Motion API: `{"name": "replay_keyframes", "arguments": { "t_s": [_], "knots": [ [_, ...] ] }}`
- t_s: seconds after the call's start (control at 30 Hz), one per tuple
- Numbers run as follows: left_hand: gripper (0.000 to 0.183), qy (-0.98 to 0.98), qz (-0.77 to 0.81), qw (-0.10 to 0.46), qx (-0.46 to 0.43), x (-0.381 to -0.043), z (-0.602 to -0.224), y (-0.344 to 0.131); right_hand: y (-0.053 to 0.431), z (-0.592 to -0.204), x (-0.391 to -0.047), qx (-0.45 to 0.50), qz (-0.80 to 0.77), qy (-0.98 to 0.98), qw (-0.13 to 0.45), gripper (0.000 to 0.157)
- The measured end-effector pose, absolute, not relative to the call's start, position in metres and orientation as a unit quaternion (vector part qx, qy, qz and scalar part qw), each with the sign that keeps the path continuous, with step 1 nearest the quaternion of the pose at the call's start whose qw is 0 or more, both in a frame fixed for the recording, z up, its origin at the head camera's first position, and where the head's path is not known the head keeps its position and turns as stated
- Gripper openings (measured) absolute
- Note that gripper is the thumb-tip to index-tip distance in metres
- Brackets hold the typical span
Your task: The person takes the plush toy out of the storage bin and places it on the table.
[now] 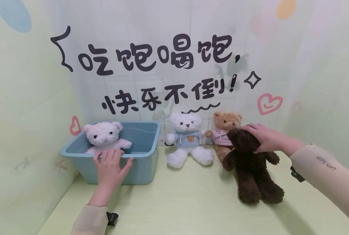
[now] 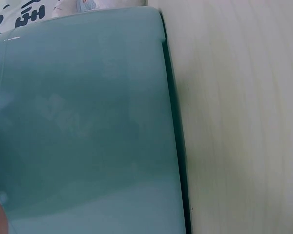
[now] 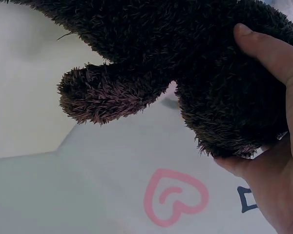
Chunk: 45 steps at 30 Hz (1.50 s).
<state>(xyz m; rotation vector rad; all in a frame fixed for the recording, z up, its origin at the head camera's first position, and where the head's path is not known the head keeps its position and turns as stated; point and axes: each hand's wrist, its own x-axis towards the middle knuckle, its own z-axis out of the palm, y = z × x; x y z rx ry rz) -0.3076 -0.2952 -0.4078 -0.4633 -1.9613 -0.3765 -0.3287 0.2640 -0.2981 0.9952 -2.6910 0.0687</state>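
Gripping a dark brown bear (image 1: pixel 252 171) by the head in the right hand (image 1: pixel 264 138), with fingers (image 3: pixel 237 166) clamped on the plush; pressing the thumb into one side and wrapping the other fingers round the opposite side, in the right wrist view. Holding this bear roughly upright, with a slight tilt, at the right part of the tabletop (image 1: pixel 192 202), in front of a tan bear (image 1: pixel 225 123) in a pink hoodie and partly covering it; leaving unclear any contact of the feet with the surface below. Grasping a blue-green bin (image 1: pixel 142 169) by the near rim in the left hand (image 1: pixel 110 169), hooking the fingers over the edge and spreading the thumb apart along the outer wall; showing in the left wrist view only a sliver of skin at the lower left. Enclosing in the bin a pinkish-white bear (image 1: pixel 104 135), with head and one arm visible above the near rim. Presenting between bin and tan bear a white bear (image 1: pixel 187 125) in a blue top, seated on the tabletop with legs apart. Displaying behind all of these a pale backdrop (image 1: pixel 162 19) with black lettering, pink hearts and a four-pointed star. Wearing beige sleeves (image 1: pixel 330 182) on both arms.
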Motion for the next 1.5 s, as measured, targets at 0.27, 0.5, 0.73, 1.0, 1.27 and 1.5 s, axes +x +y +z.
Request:
{"name": "replay_keyframes", "arguments": {
  "t_s": [0.27, 0.5, 0.73, 1.0, 1.27, 1.5],
  "knots": [
    [0.056, -0.810, -0.159, 0.529, -0.198, -0.310, -0.406, -0.294, 0.260, -0.319, -0.320, 0.328, 0.049, -0.938, 0.096, 0.096],
    [0.059, -0.811, -0.163, 0.528, -0.193, -0.310, -0.406, -0.293, 0.257, -0.322, -0.322, 0.297, 0.060, -0.948, 0.098, 0.093],
    [0.058, -0.808, -0.163, 0.532, -0.195, -0.309, -0.408, -0.292, 0.250, -0.321, -0.328, 0.220, 0.065, -0.969, 0.094, 0.095],
    [0.059, -0.805, -0.164, 0.535, -0.198, -0.308, -0.409, -0.291, 0.250, -0.321, -0.337, 0.189, 0.062, -0.976, 0.087, 0.094],
    [0.059, -0.808, -0.164, 0.532, -0.195, -0.310, -0.409, -0.292, 0.246, -0.314, -0.343, 0.189, 0.060, -0.976, 0.084, 0.096],
    [0.060, -0.816, -0.157, 0.522, -0.191, -0.312, -0.410, -0.295, 0.239, -0.295, -0.352, 0.199, 0.067, -0.974, 0.088, 0.091]
  ]
}}
